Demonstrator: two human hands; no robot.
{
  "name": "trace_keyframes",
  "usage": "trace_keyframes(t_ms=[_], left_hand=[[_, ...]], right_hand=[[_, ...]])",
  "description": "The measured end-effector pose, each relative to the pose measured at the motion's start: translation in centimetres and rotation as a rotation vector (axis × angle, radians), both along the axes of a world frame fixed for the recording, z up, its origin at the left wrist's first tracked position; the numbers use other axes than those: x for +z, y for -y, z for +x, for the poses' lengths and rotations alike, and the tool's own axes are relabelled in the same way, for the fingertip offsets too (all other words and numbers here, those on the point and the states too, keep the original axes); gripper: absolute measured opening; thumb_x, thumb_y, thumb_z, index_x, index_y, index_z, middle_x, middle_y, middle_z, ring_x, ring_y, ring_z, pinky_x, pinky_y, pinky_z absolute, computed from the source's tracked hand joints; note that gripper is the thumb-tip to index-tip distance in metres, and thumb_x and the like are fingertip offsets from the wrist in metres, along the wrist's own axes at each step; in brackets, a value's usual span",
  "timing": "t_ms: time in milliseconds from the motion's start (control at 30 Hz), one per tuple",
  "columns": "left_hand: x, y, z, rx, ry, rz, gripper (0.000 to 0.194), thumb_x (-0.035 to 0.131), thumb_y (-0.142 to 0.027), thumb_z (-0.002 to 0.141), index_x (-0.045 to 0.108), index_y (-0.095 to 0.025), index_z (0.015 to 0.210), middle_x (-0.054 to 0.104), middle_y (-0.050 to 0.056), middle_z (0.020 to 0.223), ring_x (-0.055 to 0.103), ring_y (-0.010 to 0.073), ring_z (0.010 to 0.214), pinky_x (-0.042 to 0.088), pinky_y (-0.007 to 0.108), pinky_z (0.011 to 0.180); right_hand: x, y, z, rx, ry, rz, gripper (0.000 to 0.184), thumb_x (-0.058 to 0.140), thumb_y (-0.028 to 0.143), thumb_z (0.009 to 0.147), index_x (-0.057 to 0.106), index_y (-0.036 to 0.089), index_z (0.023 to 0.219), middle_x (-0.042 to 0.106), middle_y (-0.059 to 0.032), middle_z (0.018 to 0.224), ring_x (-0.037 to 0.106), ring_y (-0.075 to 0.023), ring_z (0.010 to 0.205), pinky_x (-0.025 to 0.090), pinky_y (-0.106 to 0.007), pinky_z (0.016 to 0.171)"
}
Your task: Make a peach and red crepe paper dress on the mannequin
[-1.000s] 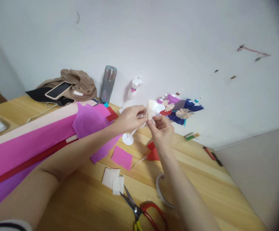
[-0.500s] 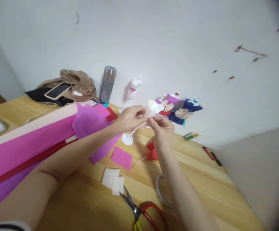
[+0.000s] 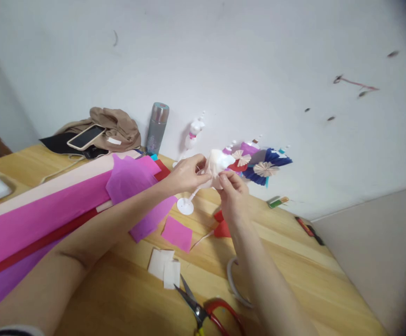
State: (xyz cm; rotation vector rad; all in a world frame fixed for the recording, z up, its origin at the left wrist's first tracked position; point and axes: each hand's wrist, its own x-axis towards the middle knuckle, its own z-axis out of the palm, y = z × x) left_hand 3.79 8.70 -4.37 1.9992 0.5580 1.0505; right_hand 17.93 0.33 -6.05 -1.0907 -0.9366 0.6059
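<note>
A small white mannequin is held tilted over the table, its round base hanging toward the lower left. Pale cream paper wraps around its body. My left hand is closed around the mannequin and the paper from the left, some fingers hidden behind. On the other side, my right hand pinches the paper's edge between thumb and forefinger. Behind them stand dressed mannequins, one in a blue pleated skirt with a cream fan. Another white mannequin with a pink band stands by the wall.
Open scissors, a tape roll, white paper pieces and a pink paper square lie in front. Coloured paper sheets cover the left. A thermos, a phone and a brown cloth sit at the back.
My right hand has shifted slightly, and more of the cream paper shows spread around the mannequin's body. The whole view has tipped a little; the table things lie as before.
</note>
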Motion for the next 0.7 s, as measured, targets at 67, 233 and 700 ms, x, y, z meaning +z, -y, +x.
trace_keyframes(t_ms=[67,233,700], left_hand=[[0.2,0.1,-0.1,0.003,-0.009,-0.017,0.020,0.062,-0.025,0.076,0.059,-0.019,0.095,0.063,0.000,0.083,0.058,0.0139,0.077,0.044,0.025,0.067],[1.2,0.6,-1.0,-0.089,-0.110,-0.041,0.033,0.061,-0.024,0.076,0.057,-0.020,0.109,0.067,0.002,0.093,0.064,0.0169,0.087,0.049,0.028,0.074],[4.4,0.0,-3.1,0.147,-0.220,0.041,0.066,0.070,-0.031,0.075,0.053,-0.011,0.136,0.064,0.015,0.127,0.066,0.0239,0.104,0.053,0.038,0.093]], right_hand=[[0.1,0.1,0.1,-0.005,0.004,-0.004,0.027,0.079,0.042,0.068,0.063,0.021,0.075,0.062,0.0030,0.074,0.055,-0.0121,0.069,0.045,-0.028,0.069],[0.1,0.2,0.3,-0.014,0.004,-0.015,0.025,0.076,0.041,0.069,0.063,0.022,0.077,0.064,0.0022,0.074,0.057,-0.0129,0.066,0.047,-0.029,0.069],[2.1,3.6,7.3,-0.210,0.599,-0.363,0.019,0.065,0.040,0.078,0.067,0.023,0.087,0.076,-0.0074,0.096,0.071,-0.0253,0.093,0.054,-0.043,0.090]])
